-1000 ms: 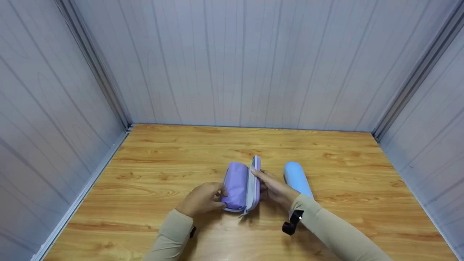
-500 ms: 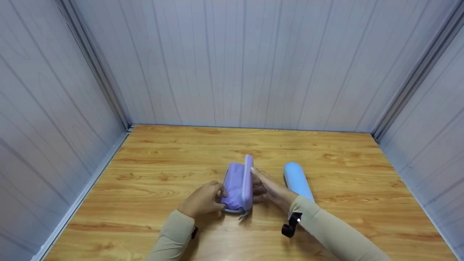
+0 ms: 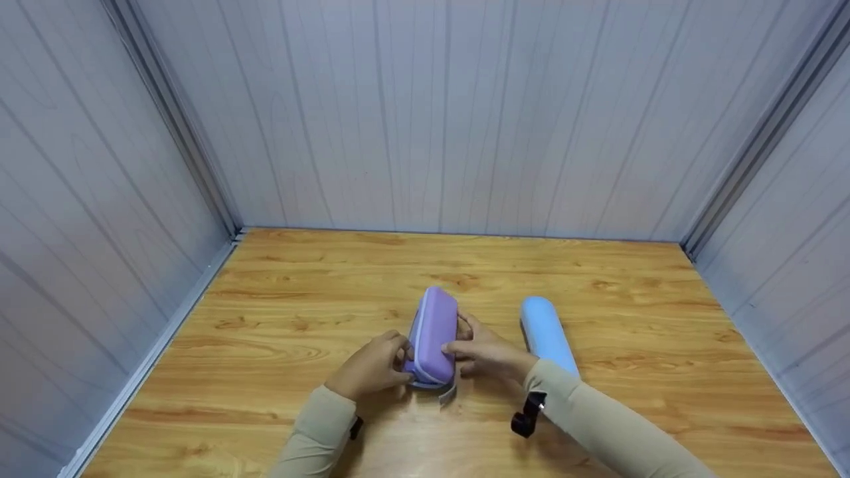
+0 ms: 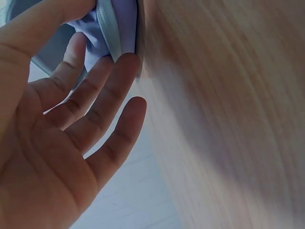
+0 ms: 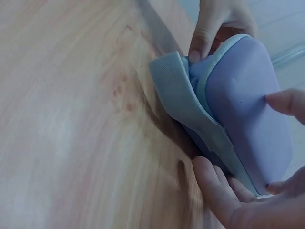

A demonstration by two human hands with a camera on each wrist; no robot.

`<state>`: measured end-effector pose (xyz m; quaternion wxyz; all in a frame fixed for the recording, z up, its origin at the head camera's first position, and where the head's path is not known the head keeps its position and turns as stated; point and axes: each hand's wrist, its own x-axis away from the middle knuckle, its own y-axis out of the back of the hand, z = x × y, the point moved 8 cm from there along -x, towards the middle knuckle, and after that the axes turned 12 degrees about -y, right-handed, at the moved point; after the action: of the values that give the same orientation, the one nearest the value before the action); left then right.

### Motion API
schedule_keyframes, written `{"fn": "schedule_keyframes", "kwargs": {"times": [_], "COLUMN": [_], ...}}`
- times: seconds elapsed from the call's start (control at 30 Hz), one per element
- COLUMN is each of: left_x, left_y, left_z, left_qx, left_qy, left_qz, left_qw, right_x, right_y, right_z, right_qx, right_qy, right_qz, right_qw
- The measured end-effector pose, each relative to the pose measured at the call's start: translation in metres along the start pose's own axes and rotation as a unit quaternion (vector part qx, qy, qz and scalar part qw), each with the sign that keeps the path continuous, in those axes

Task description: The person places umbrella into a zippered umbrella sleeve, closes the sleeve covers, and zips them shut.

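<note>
A purple hard-shell zip case (image 3: 439,332) stands on the table in the head view, its lid folded over and a gap left at the left side. My left hand (image 3: 372,366) pinches that left edge between thumb and fingers. Purple fabric (image 4: 90,31) shows inside the gap in the left wrist view. My right hand (image 3: 490,352) holds the case from the right, thumb on the lid (image 5: 250,109) and fingers low along the side. A pale grey strap (image 5: 178,90) sticks out at the near end. Most of the contents are hidden.
A light blue rounded, elongated object (image 3: 548,335) lies right of the case, partly behind my right forearm. The wood-grain table (image 3: 299,285) is bounded by pale panel walls (image 3: 412,119) at the back and both sides.
The lid has swung from standing open on the right over to the left, covering the purple fabric. My right hand moved with it; my left hand stayed at the left edge.
</note>
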<state>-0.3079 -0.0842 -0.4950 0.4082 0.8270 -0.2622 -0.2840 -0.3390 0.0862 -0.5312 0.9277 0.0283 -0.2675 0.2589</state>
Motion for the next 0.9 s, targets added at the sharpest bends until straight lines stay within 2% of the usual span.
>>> {"fn": "schedule_keyframes", "kwargs": {"times": [0.13,0.3,0.4,0.63,0.8,0.9], "left_x": [0.001,0.004,0.004,0.003,0.006,0.007], "left_y": [-0.002,-0.005,-0.006,-0.004,-0.002,-0.002], "left_z": [0.0,0.0,-0.002,-0.015,-0.02,-0.02], "left_qx": [0.01,0.027,0.0,-0.087,-0.08,-0.056], "left_qy": [0.009,0.027,0.024,-0.004,-0.053,-0.063], "left_qz": [-0.007,-0.019,-0.02,-0.01,-0.022,-0.018], "left_qw": [0.9999,0.9991,0.9995,0.9961,0.9952,0.9963], "right_x": [-0.003,-0.003,-0.001,-0.001,-0.002,-0.003], "right_y": [0.0,-0.001,-0.003,-0.007,-0.007,-0.006], "right_z": [0.001,0.003,0.004,0.004,0.005,0.005], "right_qx": [0.046,0.109,0.131,0.162,0.169,0.172], "right_qy": [0.012,0.025,0.031,0.028,0.033,0.039], "right_qz": [-0.034,-0.075,-0.085,-0.097,-0.102,-0.11], "right_qw": [0.9983,0.9909,0.9873,0.9816,0.9798,0.9783]}}
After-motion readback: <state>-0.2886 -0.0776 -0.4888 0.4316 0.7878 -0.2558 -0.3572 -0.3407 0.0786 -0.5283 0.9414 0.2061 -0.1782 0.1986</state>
